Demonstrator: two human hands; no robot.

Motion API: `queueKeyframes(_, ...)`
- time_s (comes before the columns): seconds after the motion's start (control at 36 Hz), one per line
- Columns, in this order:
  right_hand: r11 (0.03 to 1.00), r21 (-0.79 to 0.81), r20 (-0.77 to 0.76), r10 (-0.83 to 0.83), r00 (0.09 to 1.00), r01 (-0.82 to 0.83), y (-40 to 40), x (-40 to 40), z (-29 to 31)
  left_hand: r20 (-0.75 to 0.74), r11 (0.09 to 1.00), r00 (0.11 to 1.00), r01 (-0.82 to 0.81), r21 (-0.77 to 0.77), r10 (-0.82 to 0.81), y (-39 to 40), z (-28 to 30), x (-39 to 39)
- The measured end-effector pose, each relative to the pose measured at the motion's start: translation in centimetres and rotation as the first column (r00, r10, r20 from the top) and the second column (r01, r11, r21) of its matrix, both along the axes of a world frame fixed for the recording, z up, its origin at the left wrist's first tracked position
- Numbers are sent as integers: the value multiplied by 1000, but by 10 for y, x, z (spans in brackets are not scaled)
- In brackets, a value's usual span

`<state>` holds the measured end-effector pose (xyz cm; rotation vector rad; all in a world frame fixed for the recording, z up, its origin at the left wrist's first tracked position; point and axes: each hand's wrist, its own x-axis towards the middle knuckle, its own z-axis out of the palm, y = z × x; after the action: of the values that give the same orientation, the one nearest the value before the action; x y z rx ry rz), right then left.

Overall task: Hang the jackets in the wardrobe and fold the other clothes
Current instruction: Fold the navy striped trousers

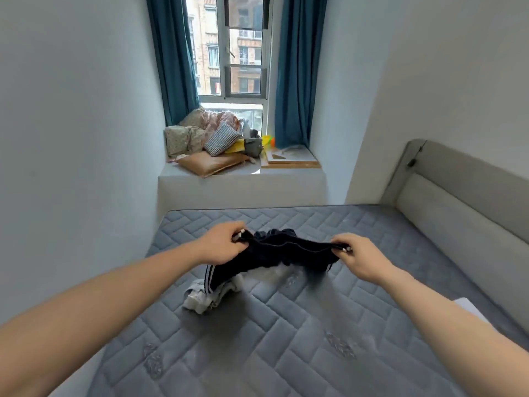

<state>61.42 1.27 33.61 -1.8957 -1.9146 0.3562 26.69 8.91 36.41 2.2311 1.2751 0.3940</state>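
Your left hand (221, 243) and right hand (353, 256) each pinch an end of the dark striped garment (269, 253), stretched between them above the mattress (286, 339), over a light garment (204, 296). You are likely at the folding step; next, lay it flat and smooth.

Daylit room, soft light, wide-angle warp.

Light comes in thru the window (243, 53) at the far end — bright outside, slightly blown out, w/ a sunlit patch on the ledge (286, 173) below it. Walls evenly lit, no harsh glare. Faint soft shadow on the mattress (286, 353) under the dark garment (272, 253), which shows motion blur at its lower right edge. Strong fisheye bend at the frame edges — forearms stretched, walls curved. Overall a bit soft.
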Motion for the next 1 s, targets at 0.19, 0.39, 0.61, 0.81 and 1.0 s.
queueKeyframes(0.19, 953, -301, -50, -47, 998, 30, -76, -16, -149, -77, 975, 997, -34, -221, 17, -60, -152, -11)
queueKeyframes(0.39, 836, -546, -39, -89, 995, 54, -152, -38, -245, -221, 903, 975, -107, -415, 14, -124, -264, -22)
queueKeyframes(0.61, 723, -682, 32, -118, 992, 108, -211, -51, -300, -156, 750, 984, -165, -640, 83, -188, -350, -33)
queueKeyframes(0.81, 641, -758, 108, -58, 992, 120, -235, -54, -343, -179, 668, 980, -187, -720, 82, -233, -408, -39)
queueKeyframes(1.0, 593, -800, 73, -63, 995, 96, -238, -63, -388, -260, 632, 956, -286, -720, 137, -247, -454, -41)
